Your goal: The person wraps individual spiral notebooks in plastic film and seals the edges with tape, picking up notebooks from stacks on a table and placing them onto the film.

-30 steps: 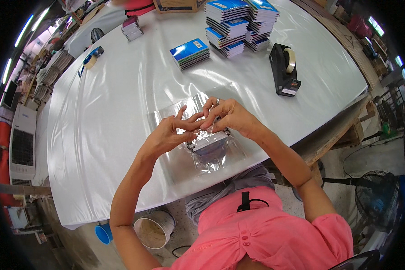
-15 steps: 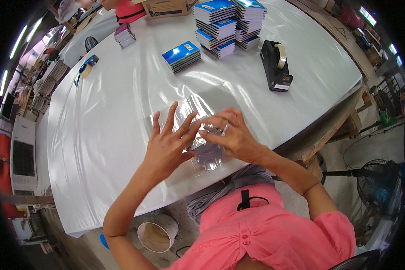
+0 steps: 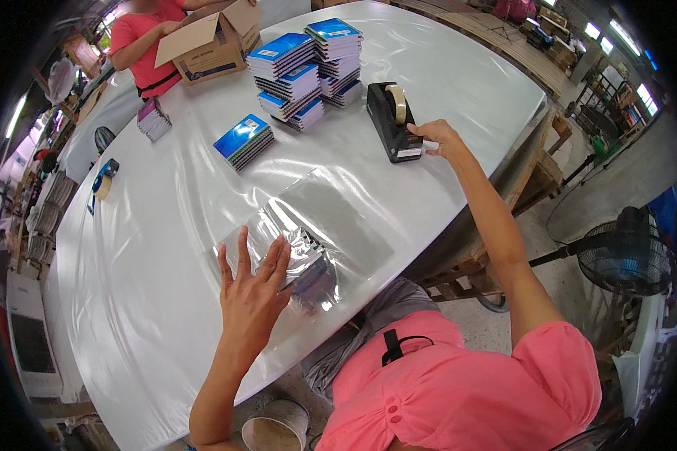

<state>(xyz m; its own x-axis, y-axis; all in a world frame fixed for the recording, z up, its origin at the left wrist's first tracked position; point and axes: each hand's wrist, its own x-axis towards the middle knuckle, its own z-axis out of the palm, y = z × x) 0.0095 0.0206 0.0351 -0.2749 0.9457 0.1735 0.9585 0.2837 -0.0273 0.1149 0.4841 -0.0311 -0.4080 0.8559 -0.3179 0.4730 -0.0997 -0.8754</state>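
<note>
My left hand (image 3: 252,293) lies with fingers spread on clear plastic film (image 3: 361,229) folded over a notebook bundle (image 3: 308,274). The bundle shows a dark spiral edge through the shiny wrap. My right arm is stretched out to the black tape dispenser (image 3: 387,131). At its near end, my right hand (image 3: 441,137) is closed, fingers pinching a short whitish strip of tape (image 3: 430,145). A roll of clear tape (image 3: 397,104) sits in the dispenser.
Beyond the film lies a small notebook stack (image 3: 244,143), with taller blue-covered stacks (image 3: 286,56) behind it. Purple notebooks (image 3: 153,120) and a blue hand-held tape dispenser (image 3: 105,180) are at left. A person (image 3: 147,45) stands by an open carton (image 3: 214,52). A bucket (image 3: 276,425) is below the table.
My right hand has left the film and reached out to the tape dispenser. My left hand stays on the wrap. The view has shifted, showing more of the carton and the other person.
</note>
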